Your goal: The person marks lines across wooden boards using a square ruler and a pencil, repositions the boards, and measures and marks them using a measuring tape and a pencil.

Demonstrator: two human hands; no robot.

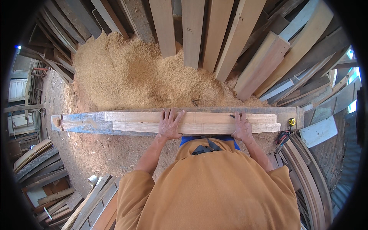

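Two pale wooden boards (214,117) lie side by side along a long, worn bench plank (295,112), with thin lines drawn across them. My left hand (169,124) rests on both boards left of their middle, fingers spread and holding nothing. Farther right, my right hand (241,126) lies over the boards' near edge with its fingers reaching forward. A short dark stick, like a pencil (232,116), pokes out at its fingers; the grip on it is partly hidden.
A yellow tape measure (292,121) sits at the bench's right end, near a dark tool with red parts (283,137). Beyond the bench rises a sawdust heap (134,73). Planks (193,34) lean at the back, and more timber (94,203) is stacked at lower left.
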